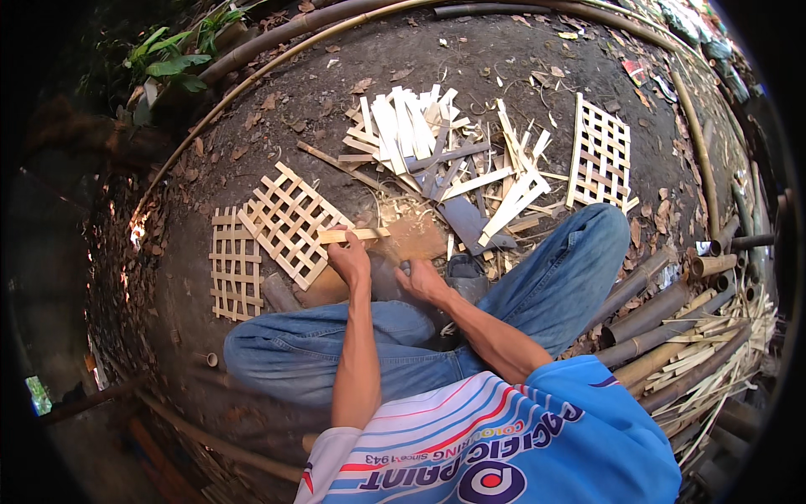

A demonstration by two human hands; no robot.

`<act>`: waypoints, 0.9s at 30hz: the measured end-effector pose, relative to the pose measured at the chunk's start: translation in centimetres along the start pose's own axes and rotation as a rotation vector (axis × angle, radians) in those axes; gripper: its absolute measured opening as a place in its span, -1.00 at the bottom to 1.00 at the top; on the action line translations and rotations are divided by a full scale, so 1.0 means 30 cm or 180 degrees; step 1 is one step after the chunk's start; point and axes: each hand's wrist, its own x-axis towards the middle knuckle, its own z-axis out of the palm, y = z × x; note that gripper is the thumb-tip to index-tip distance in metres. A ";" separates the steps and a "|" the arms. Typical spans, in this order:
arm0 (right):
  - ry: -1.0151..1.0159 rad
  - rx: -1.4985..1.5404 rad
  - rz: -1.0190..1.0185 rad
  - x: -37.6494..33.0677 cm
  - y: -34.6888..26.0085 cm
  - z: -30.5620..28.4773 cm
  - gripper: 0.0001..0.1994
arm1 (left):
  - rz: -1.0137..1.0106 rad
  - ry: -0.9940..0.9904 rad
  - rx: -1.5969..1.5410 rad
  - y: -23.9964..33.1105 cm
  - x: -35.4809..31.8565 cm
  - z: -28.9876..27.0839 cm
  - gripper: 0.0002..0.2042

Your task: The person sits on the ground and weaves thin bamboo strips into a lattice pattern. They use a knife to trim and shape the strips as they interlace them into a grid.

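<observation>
Left of the bamboo strip (353, 236), two woven lattice panels (285, 223) lie on the dirt. The left hand (348, 259) is closed around the strip, holding it level just in front of the knees. Just right of the strip, the right hand (422, 281) grips a handle below a motion-blurred blade (416, 239); a slip could bring the edge into the left fingers, which sit near the cut. Both forearms reach forward, elbows bent. Farther right lie cut slats (420, 134) and another lattice (600, 160).
</observation>
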 end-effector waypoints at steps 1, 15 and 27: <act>0.0034 -0.0064 0.0134 0.009 0.023 0.010 -0.50 | -0.0015 -0.0002 -0.0049 -0.003 -0.006 0.006 -0.85; -0.0108 0.0502 0.0680 0.014 -0.003 -0.099 -0.43 | -0.0160 -0.0634 -0.0508 -0.050 0.038 0.014 -0.78; 0.0219 0.0088 0.0081 0.015 0.052 -0.038 -0.44 | -0.0077 -0.0608 0.1099 -0.006 0.006 0.003 -0.51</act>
